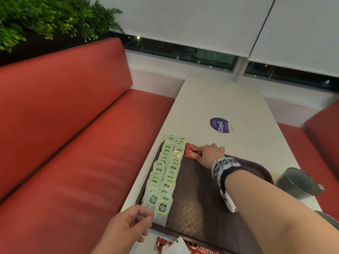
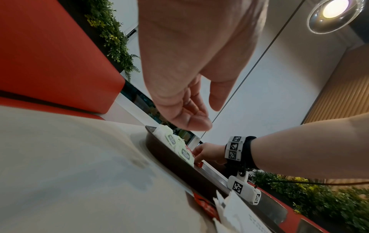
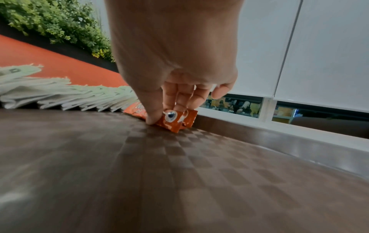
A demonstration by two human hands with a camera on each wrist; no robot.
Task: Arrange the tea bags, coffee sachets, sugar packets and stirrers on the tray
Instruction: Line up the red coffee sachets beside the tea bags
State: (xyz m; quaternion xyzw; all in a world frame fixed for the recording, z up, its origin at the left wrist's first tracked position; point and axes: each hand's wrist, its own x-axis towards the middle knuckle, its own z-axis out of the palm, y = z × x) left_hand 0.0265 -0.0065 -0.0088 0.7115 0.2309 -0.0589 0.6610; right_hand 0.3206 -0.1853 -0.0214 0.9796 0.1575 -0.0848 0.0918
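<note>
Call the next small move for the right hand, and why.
Probably let go of the sachet and pull back for another. The right hand pinches it flat on the tray, already beside the first sachet next to the tea bags. More sachets wait at the near edge. The left hand holds nothing.

A long pale table [image 1: 216, 99] was set between red benches. A brown tray [image 1: 244, 163] lay at its near end, a purple round sticker [image 1: 220, 125] further along, a dark cup [image 1: 297, 182] beside the tray, and loose red sachets [image 1: 163, 243] at the near edge.
</note>
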